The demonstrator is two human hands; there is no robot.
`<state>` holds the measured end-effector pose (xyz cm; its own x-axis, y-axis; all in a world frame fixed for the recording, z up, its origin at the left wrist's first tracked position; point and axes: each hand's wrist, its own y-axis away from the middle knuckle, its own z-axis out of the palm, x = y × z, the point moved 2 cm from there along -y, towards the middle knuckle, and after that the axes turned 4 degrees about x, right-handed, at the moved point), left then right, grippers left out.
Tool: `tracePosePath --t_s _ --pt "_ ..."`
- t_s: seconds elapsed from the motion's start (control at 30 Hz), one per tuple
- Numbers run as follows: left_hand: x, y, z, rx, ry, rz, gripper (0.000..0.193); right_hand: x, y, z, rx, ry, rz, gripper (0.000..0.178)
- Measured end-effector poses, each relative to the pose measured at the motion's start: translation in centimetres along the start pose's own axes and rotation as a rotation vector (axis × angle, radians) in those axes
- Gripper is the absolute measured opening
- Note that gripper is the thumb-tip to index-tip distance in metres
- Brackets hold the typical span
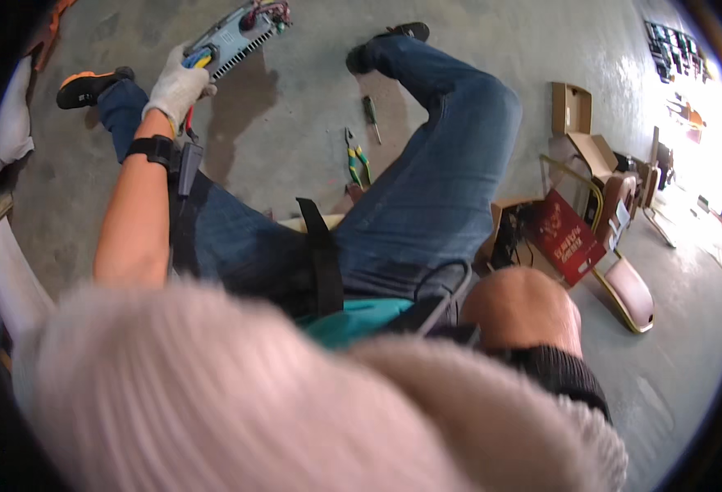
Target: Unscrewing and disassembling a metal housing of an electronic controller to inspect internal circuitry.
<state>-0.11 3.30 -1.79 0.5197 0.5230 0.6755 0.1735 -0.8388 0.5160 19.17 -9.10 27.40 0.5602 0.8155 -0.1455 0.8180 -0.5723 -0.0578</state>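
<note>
My left hand [182, 88], in a pale knitted glove, is closed on a grey metal casing [234, 37] held out at the upper left. The casing has a row of slots along one edge and bundled coloured wires [264, 12] at its far end. Something yellow and blue shows beside my fingers; its kind is unclear. My right hand [295, 394], also gloved, is very near the camera and blurred across the bottom, its fingers not distinct. Between my legs, green-and-yellow pliers [357, 160] and a screwdriver [372, 116] lie on the floor.
On the right stand open cardboard boxes [572, 108], a red printed box [564, 238] and a toppled chair [628, 291] with a pale pad. White sacks [8, 123] lie along the left edge. My legs, in jeans [451, 156], spread across the grey concrete floor [312, 74].
</note>
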Motion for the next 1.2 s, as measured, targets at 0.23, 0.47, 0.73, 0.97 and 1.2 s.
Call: tracePosePath --t_s 0.23,0.47,0.73,0.97,1.2 --pt "1.0 0.7 -0.1 0.016 -0.197 0.013 0.086 -0.4 -0.9 0.0 -0.020 -0.006 -0.043 0.025" --pt "1.2 1.5 -0.2 -0.025 0.070 -0.025 0.089 -0.8 -1.5 -1.7 -0.005 -0.039 -0.044 0.025" --pt "0.2 1.3 -0.8 -0.178 0.165 0.056 0.096 1.1 5.1 -7.6 0.268 -0.540 0.662 0.025" --pt "1.8 2.0 0.3 -0.041 0.182 -0.053 0.082 9.3 8.3 7.1 0.478 -1.536 1.275 0.032" --pt "3.3 2.0 0.5 0.001 0.048 -0.119 0.071 8.9 5.1 11.8 0.427 -1.613 1.274 0.049"
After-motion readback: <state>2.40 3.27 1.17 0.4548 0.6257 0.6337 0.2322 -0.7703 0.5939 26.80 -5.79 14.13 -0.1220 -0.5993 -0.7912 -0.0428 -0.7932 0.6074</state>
